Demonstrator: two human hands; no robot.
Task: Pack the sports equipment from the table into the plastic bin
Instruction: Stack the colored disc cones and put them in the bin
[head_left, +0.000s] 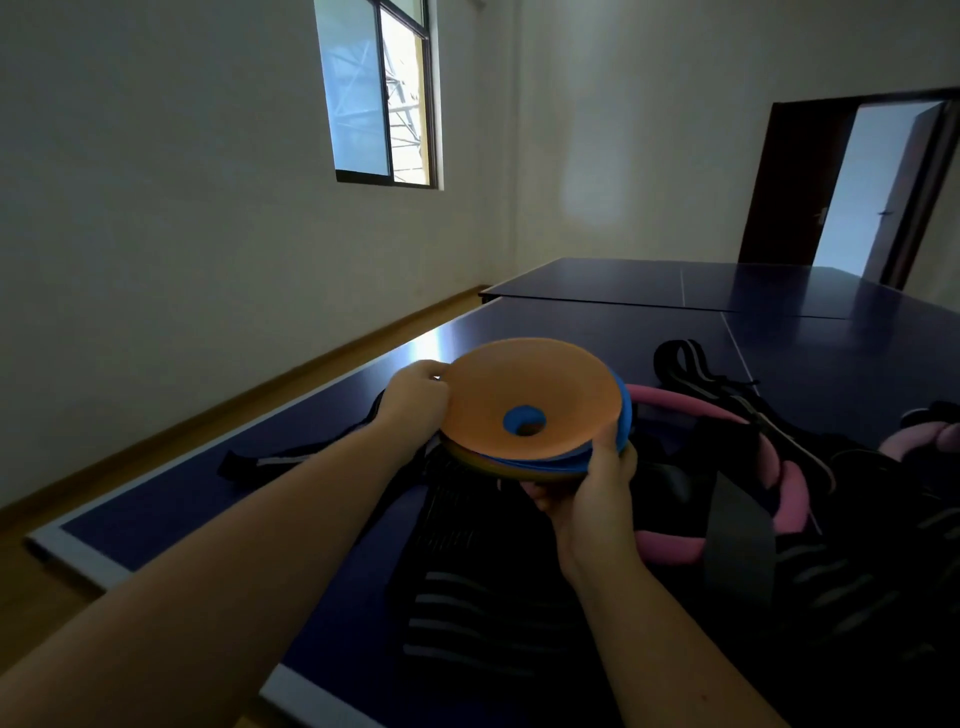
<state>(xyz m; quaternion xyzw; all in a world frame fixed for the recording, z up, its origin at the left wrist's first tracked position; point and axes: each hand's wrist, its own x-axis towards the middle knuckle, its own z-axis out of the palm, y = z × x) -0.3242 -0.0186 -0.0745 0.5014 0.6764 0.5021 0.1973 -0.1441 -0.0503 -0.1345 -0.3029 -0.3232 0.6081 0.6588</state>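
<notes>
A stack of flat disc cones (530, 387), orange on top with blue and other colours below, is lifted a little above the blue table (322, 415). My left hand (415, 397) grips the stack's left rim. My right hand (592, 488) holds its near right edge, thumb on top and fingers underneath. Under and around the stack lie black straps with grey stripes (467, 597) and a pink padded ring (779, 467). No plastic bin is in view.
A second black striped strap (685, 364) lies beyond the ring, and more pink and black gear (924, 436) sits at the right edge. A second blue table (675, 286) stands behind. A wooden floor runs along the left; an open door (878, 192) is at the back right.
</notes>
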